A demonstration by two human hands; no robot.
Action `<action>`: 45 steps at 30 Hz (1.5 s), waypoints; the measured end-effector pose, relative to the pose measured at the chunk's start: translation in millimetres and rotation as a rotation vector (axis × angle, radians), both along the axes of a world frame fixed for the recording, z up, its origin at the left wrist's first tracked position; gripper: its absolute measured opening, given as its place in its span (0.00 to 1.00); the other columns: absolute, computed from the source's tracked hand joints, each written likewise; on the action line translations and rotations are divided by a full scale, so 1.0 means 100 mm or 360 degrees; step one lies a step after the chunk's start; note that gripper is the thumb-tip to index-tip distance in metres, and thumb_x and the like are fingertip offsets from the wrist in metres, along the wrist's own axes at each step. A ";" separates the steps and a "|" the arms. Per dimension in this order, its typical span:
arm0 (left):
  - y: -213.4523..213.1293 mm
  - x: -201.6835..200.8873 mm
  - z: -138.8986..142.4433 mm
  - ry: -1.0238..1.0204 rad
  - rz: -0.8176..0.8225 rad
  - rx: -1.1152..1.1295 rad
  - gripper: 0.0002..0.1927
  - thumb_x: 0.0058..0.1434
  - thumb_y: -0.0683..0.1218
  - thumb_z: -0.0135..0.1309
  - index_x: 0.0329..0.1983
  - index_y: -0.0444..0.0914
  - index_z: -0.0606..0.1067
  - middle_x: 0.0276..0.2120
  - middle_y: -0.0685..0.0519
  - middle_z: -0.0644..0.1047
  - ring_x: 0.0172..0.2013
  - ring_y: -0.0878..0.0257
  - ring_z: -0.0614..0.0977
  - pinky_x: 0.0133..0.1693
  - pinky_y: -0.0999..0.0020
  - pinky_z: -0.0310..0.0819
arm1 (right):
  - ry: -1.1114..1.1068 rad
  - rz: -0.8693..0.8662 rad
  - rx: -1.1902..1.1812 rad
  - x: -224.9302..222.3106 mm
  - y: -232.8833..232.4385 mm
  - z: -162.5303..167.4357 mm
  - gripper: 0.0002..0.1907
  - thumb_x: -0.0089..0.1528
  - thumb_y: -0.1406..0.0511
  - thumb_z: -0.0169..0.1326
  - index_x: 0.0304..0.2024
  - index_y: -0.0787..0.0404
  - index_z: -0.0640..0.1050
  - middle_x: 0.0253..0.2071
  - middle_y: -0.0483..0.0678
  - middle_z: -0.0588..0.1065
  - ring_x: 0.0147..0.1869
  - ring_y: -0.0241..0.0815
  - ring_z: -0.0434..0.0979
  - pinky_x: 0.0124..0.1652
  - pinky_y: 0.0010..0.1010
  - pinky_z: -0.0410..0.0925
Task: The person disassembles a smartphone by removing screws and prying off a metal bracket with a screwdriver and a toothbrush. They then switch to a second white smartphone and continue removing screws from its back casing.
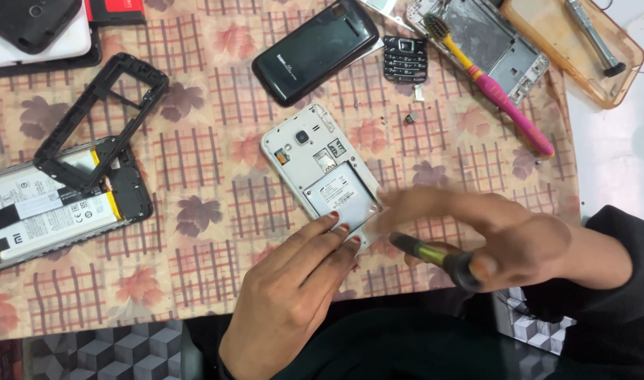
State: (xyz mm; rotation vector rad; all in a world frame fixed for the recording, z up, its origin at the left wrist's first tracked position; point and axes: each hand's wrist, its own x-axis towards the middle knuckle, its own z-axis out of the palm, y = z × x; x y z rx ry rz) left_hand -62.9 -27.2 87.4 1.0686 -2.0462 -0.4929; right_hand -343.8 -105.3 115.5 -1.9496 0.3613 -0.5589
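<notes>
White rectangular label (44, 211) with black print and small symbols, lying along the yellow-edged battery (97, 204) of the opened phone at the left edge, partly crossed by a black frame. Small silver-grey rectangular label (336, 193) with dark print, tilted, inside the battery bay of the white phone body (294, 151) at centre, fingertips touching its lower edge. Red package corner (114, 8) at top left, mostly out of view. No lit screens visible.

Bright even light, soft shadows; right hand (491, 236) motion-blurred, rest sharp, glare top right.
</notes>
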 end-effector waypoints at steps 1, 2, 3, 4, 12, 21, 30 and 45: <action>0.01 0.00 0.00 -0.0012 0.0004 -0.0002 0.11 0.58 0.38 0.62 0.45 0.35 0.80 0.45 0.50 0.80 0.56 0.52 0.82 0.46 0.62 0.81 | 0.0043 -0.0054 -0.0067 0.00 0.02 -0.02 0.25 0.67 0.51 0.53 0.55 0.64 0.74 0.51 0.52 0.79 0.57 0.54 0.83 0.67 0.54 0.70; 0.01 0.00 0.00 -0.0021 0.0006 -0.0008 0.12 0.58 0.38 0.62 0.45 0.35 0.80 0.45 0.50 0.80 0.57 0.52 0.82 0.47 0.62 0.81 | 0.0088 -0.0107 -0.0132 0.00 0.05 -0.02 0.25 0.66 0.50 0.56 0.55 0.61 0.75 0.50 0.48 0.81 0.56 0.49 0.85 0.68 0.54 0.71; 0.01 0.00 0.00 -0.0029 0.0005 -0.0017 0.12 0.58 0.38 0.62 0.46 0.34 0.80 0.45 0.50 0.80 0.57 0.52 0.82 0.47 0.62 0.81 | 0.0132 -0.0244 -0.0357 0.03 0.05 -0.04 0.24 0.65 0.51 0.62 0.54 0.58 0.75 0.49 0.44 0.81 0.55 0.44 0.86 0.70 0.54 0.73; 0.01 -0.01 0.00 -0.0029 0.0015 -0.0013 0.12 0.58 0.38 0.62 0.46 0.34 0.80 0.45 0.50 0.80 0.57 0.53 0.82 0.47 0.62 0.81 | 0.0178 -0.0382 -0.0579 0.05 0.05 -0.02 0.24 0.64 0.51 0.69 0.54 0.55 0.75 0.48 0.40 0.81 0.54 0.38 0.87 0.72 0.53 0.74; 0.02 -0.02 -0.01 -0.0040 0.0029 0.0000 0.12 0.59 0.38 0.62 0.46 0.34 0.80 0.44 0.50 0.80 0.57 0.53 0.81 0.48 0.61 0.81 | 0.0194 -0.0080 -0.0368 0.09 -0.01 0.19 0.18 0.73 0.56 0.44 0.53 0.60 0.76 0.54 0.49 0.79 0.61 0.54 0.82 0.71 0.59 0.64; 0.02 -0.03 -0.05 -0.0042 -0.0005 -0.0008 0.12 0.58 0.38 0.61 0.45 0.34 0.80 0.45 0.50 0.81 0.57 0.53 0.80 0.50 0.61 0.79 | 0.0330 -0.0168 -0.0229 0.27 0.03 0.18 0.29 0.72 0.44 0.47 0.51 0.62 0.80 0.46 0.53 0.83 0.54 0.55 0.83 0.59 0.49 0.78; 0.03 -0.04 -0.08 -0.0046 0.0016 -0.0063 0.13 0.58 0.38 0.61 0.47 0.34 0.80 0.47 0.49 0.81 0.58 0.54 0.80 0.52 0.61 0.78 | 0.0221 -0.0065 -0.0438 0.19 0.08 0.27 0.28 0.75 0.51 0.36 0.58 0.71 0.69 0.37 0.55 0.80 0.47 0.50 0.86 0.58 0.51 0.77; 0.02 -0.04 -0.13 -0.0010 0.0018 -0.0002 0.10 0.61 0.41 0.61 0.46 0.36 0.81 0.43 0.51 0.80 0.55 0.57 0.81 0.66 0.45 0.65 | -0.0107 -0.0539 -0.0548 -0.02 -0.23 -0.09 0.40 0.66 0.78 0.49 0.70 0.52 0.41 0.50 0.61 0.74 0.51 0.54 0.86 0.53 0.43 0.82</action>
